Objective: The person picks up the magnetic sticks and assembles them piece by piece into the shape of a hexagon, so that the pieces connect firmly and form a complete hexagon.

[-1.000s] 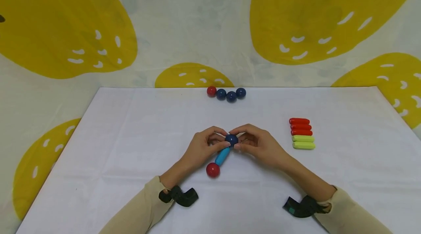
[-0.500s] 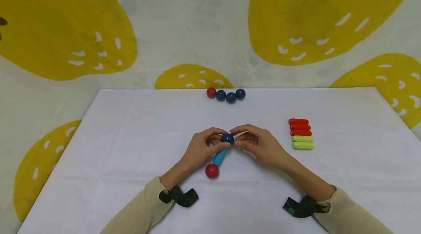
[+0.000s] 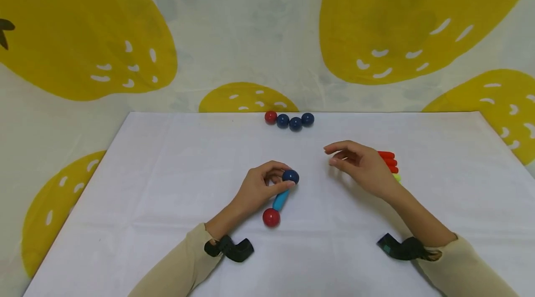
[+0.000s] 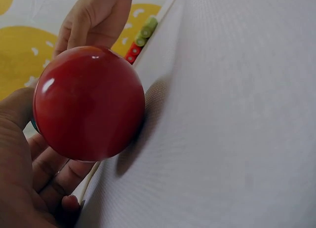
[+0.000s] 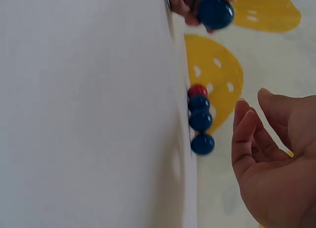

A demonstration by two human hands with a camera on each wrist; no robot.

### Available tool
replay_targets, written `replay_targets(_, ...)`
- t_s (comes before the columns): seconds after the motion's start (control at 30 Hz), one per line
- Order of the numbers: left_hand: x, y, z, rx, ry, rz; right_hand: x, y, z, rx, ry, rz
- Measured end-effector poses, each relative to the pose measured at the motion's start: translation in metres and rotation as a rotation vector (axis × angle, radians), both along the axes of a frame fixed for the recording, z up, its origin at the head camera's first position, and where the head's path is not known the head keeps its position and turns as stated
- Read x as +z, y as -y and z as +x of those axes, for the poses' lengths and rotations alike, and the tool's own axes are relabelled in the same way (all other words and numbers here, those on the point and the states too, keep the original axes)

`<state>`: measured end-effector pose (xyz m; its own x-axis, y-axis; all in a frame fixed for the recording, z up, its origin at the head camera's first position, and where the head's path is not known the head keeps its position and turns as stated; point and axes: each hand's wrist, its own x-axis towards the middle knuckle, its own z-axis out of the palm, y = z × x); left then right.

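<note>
My left hand [image 3: 260,184] pinches a dark blue ball [image 3: 291,176] between thumb and fingers. A light blue rod [image 3: 280,200] runs from that ball down to a red ball [image 3: 271,217], making one joined piece. In the left wrist view the red ball [image 4: 89,104] fills the foreground and hides most of the rod and blue ball. My right hand [image 3: 367,167] holds nothing; its fingers are loosely bent, thumb apart from them. It hovers to the right of the joined piece and partly covers the red rods [image 3: 388,161] and a yellow-green rod [image 3: 397,178].
At the table's back edge a loose red ball [image 3: 270,117] and several dark blue balls [image 3: 295,124] sit in a row. A white cloth covers the table [image 3: 188,158]. Behind it hangs a curtain [image 3: 251,23] with a yellow fruit print.
My right hand has left the dark blue ball and moved right toward the rods. The left hand keeps its pinch; the joined piece shifted slightly left, then stayed nearly in place.
</note>
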<state>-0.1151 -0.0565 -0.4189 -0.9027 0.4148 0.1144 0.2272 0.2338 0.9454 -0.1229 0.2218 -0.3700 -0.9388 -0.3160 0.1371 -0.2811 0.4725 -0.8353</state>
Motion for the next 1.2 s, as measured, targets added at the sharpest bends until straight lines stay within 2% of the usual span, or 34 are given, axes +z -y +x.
replay_targets(0.2, 0.001, 0.001, 0.0, -0.008, -0.003, -0.005, 0.006, -0.031, -0.008, -0.091, -0.016, 0.062)
replay_targets(0.3, 0.0, 0.0, -0.001, -0.013, -0.004, -0.005, 0.008, -0.05, -0.011, -0.155, 0.008, 0.112)
replay_targets(0.5, -0.001, 0.0, -0.001, -0.013, 0.001, -0.008, 0.009, -0.083, -0.015, -0.228, 0.037, 0.226)
replay_targets(0.87, 0.0, 0.0, -0.001, -0.005, 0.004, -0.024, -0.004, -0.129, -0.021, -0.268, 0.092, 0.323)
replay_targets(1.2, 0.0, 0.0, 0.0, -0.008, -0.013, -0.029, -0.015, -0.138, -0.025, -0.219, 0.207, 0.345)
